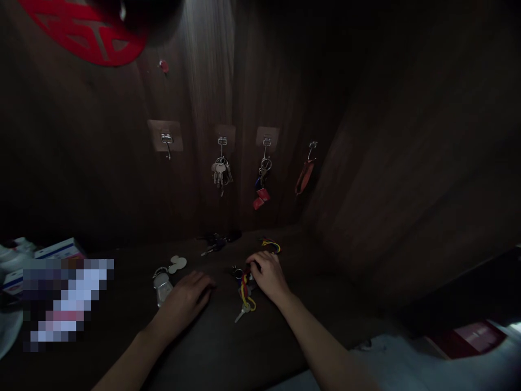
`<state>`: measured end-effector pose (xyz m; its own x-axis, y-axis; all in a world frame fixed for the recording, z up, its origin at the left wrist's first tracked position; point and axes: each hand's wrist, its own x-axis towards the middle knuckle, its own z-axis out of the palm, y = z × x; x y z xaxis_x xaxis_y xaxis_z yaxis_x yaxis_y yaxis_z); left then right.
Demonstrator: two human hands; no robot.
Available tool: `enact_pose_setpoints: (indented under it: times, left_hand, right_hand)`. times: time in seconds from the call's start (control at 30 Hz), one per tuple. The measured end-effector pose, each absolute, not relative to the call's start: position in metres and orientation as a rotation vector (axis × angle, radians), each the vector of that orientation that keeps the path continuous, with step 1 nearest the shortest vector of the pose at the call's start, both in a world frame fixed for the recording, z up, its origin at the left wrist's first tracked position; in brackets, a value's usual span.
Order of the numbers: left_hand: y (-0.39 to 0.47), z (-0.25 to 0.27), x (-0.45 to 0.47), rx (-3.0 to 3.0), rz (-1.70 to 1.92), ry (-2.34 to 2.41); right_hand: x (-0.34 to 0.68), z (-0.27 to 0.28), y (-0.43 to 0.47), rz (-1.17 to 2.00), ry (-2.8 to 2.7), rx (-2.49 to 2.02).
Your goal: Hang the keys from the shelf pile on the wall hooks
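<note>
My left hand [185,297] lies low over the dark wooden shelf, fingers loosely bent and thumb apart, with nothing visible in it. Just left of it are a key ring with a clear tag [163,288] and pale rounded fobs [178,264]. My right hand [268,275] is bent over the right side of a key bunch with a red and yellow cord [245,290]; thumb and fingers are apart. A silver key [243,311] points out at the bunch's near end. Whether my right fingertips touch the bunch is hard to see.
On the back wall are a bare hook [167,142], hung silver keys [221,171], keys with red tags [262,194] and a hung brown strap [305,177]. Dark keys [215,243] and a yellow-blue cord [272,244] lie behind my hands. Boxes [61,248] stand left.
</note>
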<state>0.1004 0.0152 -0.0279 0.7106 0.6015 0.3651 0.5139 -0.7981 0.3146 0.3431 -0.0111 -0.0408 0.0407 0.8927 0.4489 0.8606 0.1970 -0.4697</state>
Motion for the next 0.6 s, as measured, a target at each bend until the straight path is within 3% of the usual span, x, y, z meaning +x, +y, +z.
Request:
enact_pose_setpoints:
  times: [0.27,0.6]
  left_hand:
    - [0.020,-0.036,0.102,2.589,0.818,1.020]
    - [0.018,-0.027,0.107,1.857,1.054,1.064]
  right_hand:
    - [0.343,-0.039,-0.006,-0.019,-1.683,-1.544]
    - [0.321,-0.029,-0.011,-0.015,-1.767,-1.454]
